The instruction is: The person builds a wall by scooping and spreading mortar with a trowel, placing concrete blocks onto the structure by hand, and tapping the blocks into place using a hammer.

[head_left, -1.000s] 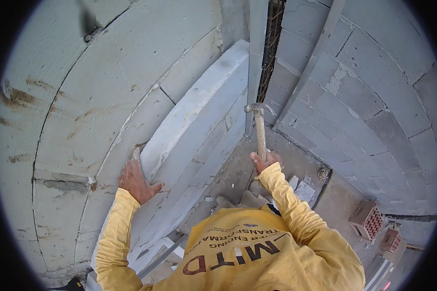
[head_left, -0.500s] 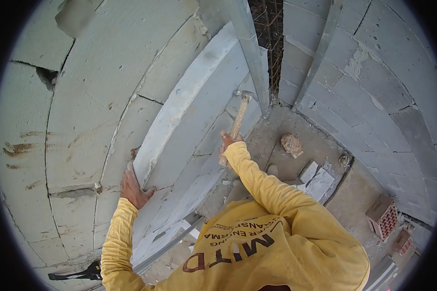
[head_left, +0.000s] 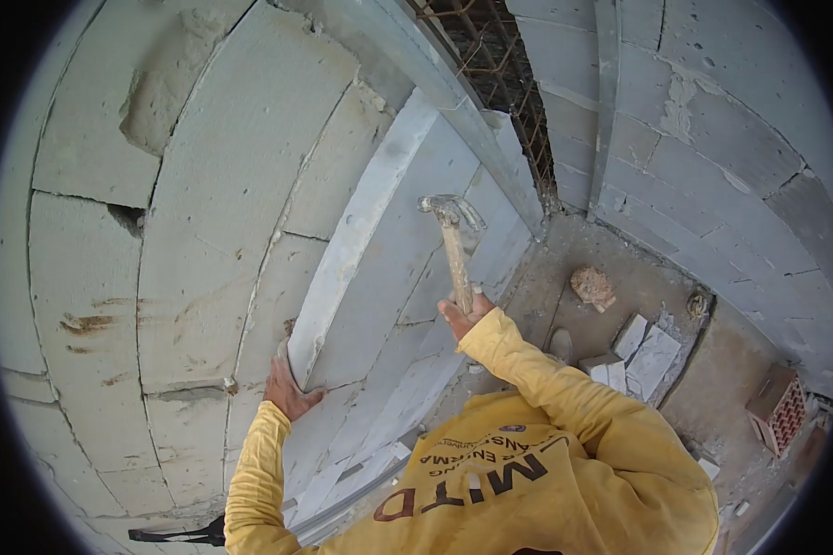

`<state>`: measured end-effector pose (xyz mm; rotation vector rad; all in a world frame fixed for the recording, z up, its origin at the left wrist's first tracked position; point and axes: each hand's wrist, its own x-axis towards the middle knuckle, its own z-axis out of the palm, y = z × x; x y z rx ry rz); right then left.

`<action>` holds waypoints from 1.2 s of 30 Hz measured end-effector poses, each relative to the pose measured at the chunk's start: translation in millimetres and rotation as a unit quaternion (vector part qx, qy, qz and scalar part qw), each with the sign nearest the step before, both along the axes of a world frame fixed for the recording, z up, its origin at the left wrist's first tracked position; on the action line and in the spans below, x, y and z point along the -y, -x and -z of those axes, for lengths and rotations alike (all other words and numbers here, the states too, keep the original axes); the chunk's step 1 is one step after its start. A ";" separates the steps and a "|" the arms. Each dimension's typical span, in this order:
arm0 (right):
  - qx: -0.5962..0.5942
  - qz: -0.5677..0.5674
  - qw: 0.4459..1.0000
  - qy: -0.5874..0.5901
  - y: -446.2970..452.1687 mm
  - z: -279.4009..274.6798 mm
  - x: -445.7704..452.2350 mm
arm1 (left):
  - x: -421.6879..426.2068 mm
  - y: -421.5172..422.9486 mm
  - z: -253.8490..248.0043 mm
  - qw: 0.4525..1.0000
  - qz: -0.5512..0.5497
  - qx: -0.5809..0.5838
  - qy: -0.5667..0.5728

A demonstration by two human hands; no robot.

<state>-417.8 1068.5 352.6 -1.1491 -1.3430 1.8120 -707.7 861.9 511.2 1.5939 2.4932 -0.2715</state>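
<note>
My right hand (head_left: 469, 316) is wrapped round the wooden handle of a claw hammer (head_left: 455, 252). The hammer's metal head is up in front of the pale block wall, and I see no contact with it. My left hand (head_left: 292, 388) lies against the near end of a light grey block (head_left: 350, 245), thumb and fingers apart. That block forms the top course of a low wall, right beside the taller block wall (head_left: 222, 185) on the left. At its far end stands an upright metal channel (head_left: 491, 148).
Rusty reinforcing bars (head_left: 500, 65) fill a gap past the channel. Another block wall (head_left: 713, 176) rises on the right. On the floor lie a rough lump (head_left: 593, 288), broken white block pieces (head_left: 652, 361) and a red hollow brick (head_left: 776, 410).
The hammer has lifted off from near the channel and come closer to me, its head now turned more sideways. My left hand keeps its place on the block; the whole view has shifted.
</note>
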 end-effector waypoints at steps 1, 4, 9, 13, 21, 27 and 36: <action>0.016 -0.023 0.999 -0.034 -8.1 -7.1 -9.9 | 0.9 -0.5 -5.0 1.000 0.000 0.018 -0.011; 0.099 -0.084 0.981 -0.142 -33.0 -28.3 -42.4 | 5.2 -3.6 -18.7 0.998 -0.035 0.043 -0.002; 0.146 -0.160 0.939 -0.269 -51.5 -142.1 -90.9 | 25.2 6.8 -6.6 0.997 -0.069 0.021 -0.019; -0.140 -0.103 0.938 -0.299 -26.3 -202.6 -85.4 | 31.0 1.9 0.6 0.994 -0.097 -0.013 -0.051; 0.112 -0.361 0.796 -0.473 45.6 -193.8 -44.9 | 37.6 3.9 5.4 0.992 -0.111 -0.028 -0.056; 0.291 -0.483 0.648 -0.512 53.2 -225.4 -39.5 | 34.7 0.8 -2.0 0.989 -0.141 0.003 -0.036; 0.293 -0.527 0.663 -0.444 97.8 -201.9 -7.7 | 33.7 -2.0 -1.2 0.988 -0.148 -0.022 -0.039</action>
